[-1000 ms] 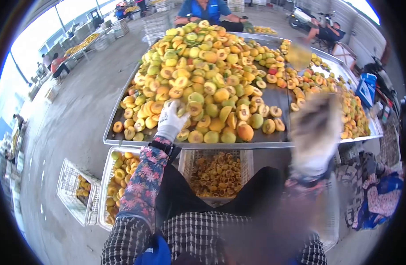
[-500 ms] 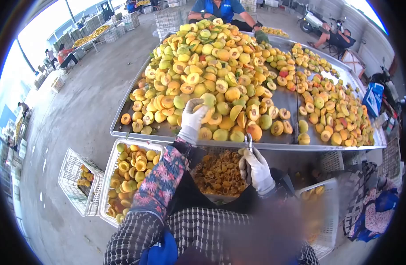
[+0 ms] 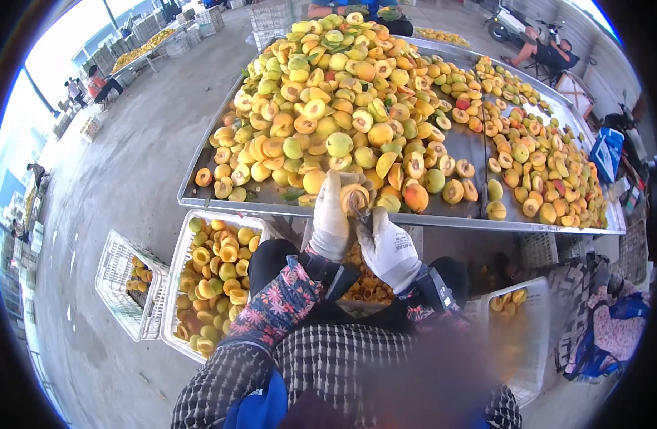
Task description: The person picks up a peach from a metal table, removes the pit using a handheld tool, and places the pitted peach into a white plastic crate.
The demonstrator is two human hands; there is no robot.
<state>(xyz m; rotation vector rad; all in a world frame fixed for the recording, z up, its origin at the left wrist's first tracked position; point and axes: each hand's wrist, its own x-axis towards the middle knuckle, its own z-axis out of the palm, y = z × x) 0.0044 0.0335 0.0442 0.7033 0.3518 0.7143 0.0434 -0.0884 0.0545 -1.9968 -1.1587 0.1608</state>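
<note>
My left hand [image 3: 330, 223], in a white glove, is closed around a halved yellow peach [image 3: 353, 197], cut face towards me. My right hand [image 3: 393, 252], also gloved, grips a small metal pitting tool [image 3: 365, 216]. Its tip is at the middle of the peach half; the handle is mostly hidden in the fingers. Both hands meet over the near edge of a metal table [image 3: 300, 209], in front of a big heap of halved peaches [image 3: 321, 107]. Below the hands, partly covered by my forearms, a crate holds brown peach pits [image 3: 364, 282].
A white crate of peach halves [image 3: 215, 275] stands left of my legs, beside another white crate [image 3: 128, 293]. To my right is a further crate [image 3: 532, 322]. More halves [image 3: 550, 171] lie on the table's right part. A co-worker [image 3: 385, 14] sits across the table.
My left hand has drawn back from the heap with a peach half. My right hand has moved left and up, bringing the pitting tool to the cut face.
</note>
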